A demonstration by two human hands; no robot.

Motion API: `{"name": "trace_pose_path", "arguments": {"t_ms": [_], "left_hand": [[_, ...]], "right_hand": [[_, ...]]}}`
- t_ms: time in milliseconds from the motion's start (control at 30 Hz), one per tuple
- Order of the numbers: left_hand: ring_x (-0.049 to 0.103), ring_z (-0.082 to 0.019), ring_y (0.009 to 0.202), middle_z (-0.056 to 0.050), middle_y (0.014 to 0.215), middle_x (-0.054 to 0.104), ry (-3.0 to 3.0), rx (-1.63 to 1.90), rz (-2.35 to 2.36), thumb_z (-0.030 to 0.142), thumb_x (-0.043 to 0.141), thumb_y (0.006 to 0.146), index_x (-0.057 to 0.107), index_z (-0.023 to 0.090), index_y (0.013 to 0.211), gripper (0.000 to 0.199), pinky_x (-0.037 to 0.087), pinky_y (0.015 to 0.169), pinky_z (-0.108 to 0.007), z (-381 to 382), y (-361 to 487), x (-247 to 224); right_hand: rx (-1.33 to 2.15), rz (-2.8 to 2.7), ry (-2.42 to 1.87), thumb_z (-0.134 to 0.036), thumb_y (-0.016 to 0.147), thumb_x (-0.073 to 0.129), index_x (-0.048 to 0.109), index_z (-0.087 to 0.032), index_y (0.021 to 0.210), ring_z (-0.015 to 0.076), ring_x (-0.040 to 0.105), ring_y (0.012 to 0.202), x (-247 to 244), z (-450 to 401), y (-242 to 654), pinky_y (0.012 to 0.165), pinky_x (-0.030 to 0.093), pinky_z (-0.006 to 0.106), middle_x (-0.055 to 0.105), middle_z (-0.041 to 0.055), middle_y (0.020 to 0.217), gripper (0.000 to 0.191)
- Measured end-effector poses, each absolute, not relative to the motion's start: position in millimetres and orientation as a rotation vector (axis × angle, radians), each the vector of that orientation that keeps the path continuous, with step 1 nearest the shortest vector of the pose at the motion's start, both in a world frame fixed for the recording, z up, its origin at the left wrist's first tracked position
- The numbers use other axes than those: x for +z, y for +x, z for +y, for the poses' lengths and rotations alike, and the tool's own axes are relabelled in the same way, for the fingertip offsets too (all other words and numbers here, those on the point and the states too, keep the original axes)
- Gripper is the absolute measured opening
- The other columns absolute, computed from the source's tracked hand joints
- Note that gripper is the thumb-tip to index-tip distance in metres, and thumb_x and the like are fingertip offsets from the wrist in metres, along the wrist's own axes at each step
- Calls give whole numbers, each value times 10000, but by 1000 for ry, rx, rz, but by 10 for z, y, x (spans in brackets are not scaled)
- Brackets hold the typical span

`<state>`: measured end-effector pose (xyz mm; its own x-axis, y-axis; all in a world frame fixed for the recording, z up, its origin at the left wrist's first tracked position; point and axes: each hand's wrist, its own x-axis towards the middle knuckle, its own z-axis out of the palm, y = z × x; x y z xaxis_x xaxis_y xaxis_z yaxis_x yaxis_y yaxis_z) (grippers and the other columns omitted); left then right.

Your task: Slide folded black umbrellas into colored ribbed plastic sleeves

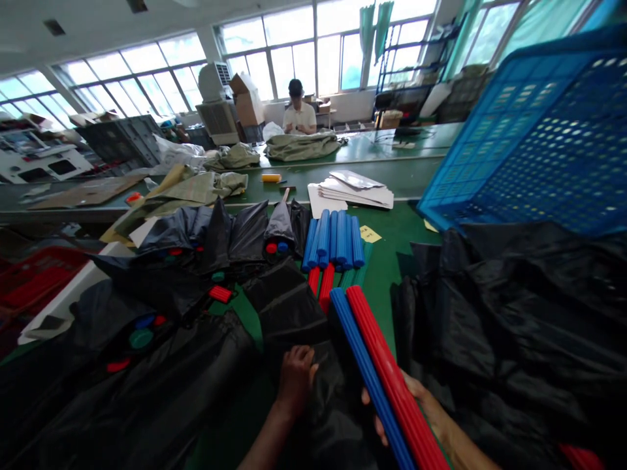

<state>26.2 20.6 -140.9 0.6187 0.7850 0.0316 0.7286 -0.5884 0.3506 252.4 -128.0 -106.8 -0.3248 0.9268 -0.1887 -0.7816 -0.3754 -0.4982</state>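
My right hand (418, 393) is wrapped round a red ribbed tube (379, 346) and a blue ribbed tube (362, 356), held side by side and tilted away from me. A thin green edge shows along the underside of the red one; what it belongs to is mostly hidden. To their left, my left hand (296, 375) has its fingers curled on a black bag (289, 307) lying flat in front of me. Beyond the tubes lies a stack of blue ribbed tubes (334, 238), with red tubes (326, 287) and green tubes (349, 277) partly showing under it.
Filled black bags (186, 352) with coloured tube ends cover the left side. More black bags (490, 313) are piled at right, before a tilted blue perforated crate (533, 130). White sheets (357, 192) lie ahead. A person (300, 114) sits beyond the green tables.
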Motion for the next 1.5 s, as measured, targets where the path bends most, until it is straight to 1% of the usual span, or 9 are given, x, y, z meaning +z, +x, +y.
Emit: {"name": "trace_pose_path", "arguments": {"t_ms": [133,233,367,533,733,967,1133,1333,1500], "left_hand": [[583,-189,1011,-49,1046,656,2597,396,1179,70,507,822,642,208,1049,298,474,878,-337,226,148,-1552],[581,-222,1036,-67,1104,651,2624,335,1131,204,589,826,633,198,1094,272,484,887,-377,268,92,-1504],[550,-271,1119,-86,1208,622,2658,217,1068,307,676,773,612,203,1171,416,472,916,-434,316,21,-1430],[565,-250,1119,-104,1196,634,2642,262,1001,258,548,861,637,183,1157,318,470,944,-424,382,-28,-1449],[553,-242,1120,-69,1197,635,2504,179,1062,315,451,910,681,261,1093,299,456,916,-420,435,21,-1336],[576,-153,791,-56,799,646,2458,279,1231,227,351,933,668,170,776,358,414,776,-273,484,136,-1090],[531,-131,683,-25,696,567,2367,386,1373,246,370,926,620,181,691,349,354,650,-238,521,202,-794],[501,-122,633,-20,647,528,2297,562,1475,234,405,914,620,164,652,346,334,613,-242,628,219,-546],[549,-136,731,-43,751,586,2448,798,1230,239,383,937,674,162,869,309,412,700,-249,638,265,-394]], "right_hand": [[1924,-338,-552,-555,763,573,583,-166,1093,270,706,735,-1161,-1437,2438,630,566,388,692,140,1021,511],[1939,-339,-562,-551,763,565,557,-166,1108,279,708,725,-1195,-1485,2408,630,562,409,691,150,1016,518],[1957,-361,-539,-559,722,597,507,-189,1156,303,707,742,-1212,-1460,2406,634,556,437,684,159,1031,578],[1986,-378,-566,-583,704,606,499,-178,1158,302,707,744,-1105,-1442,2427,635,561,443,687,159,1010,618],[2023,-397,-580,-533,709,636,488,-176,1159,308,707,760,-1027,-1561,2410,638,566,451,686,163,1022,593],[2040,-419,-619,-498,757,596,511,-177,1096,313,708,735,-1011,-1662,2328,608,565,438,686,170,1007,475],[2096,-453,-711,-477,729,619,524,-162,1071,310,707,716,-935,-1620,2317,587,563,429,692,171,967,474],[2122,-458,-796,-424,661,693,544,-166,1007,291,708,680,-707,-1525,2270,536,553,347,708,143,905,456],[2155,-517,-848,-360,622,723,601,-137,961,246,701,654,-473,-1425,2225,533,548,293,709,125,837,423]]}}
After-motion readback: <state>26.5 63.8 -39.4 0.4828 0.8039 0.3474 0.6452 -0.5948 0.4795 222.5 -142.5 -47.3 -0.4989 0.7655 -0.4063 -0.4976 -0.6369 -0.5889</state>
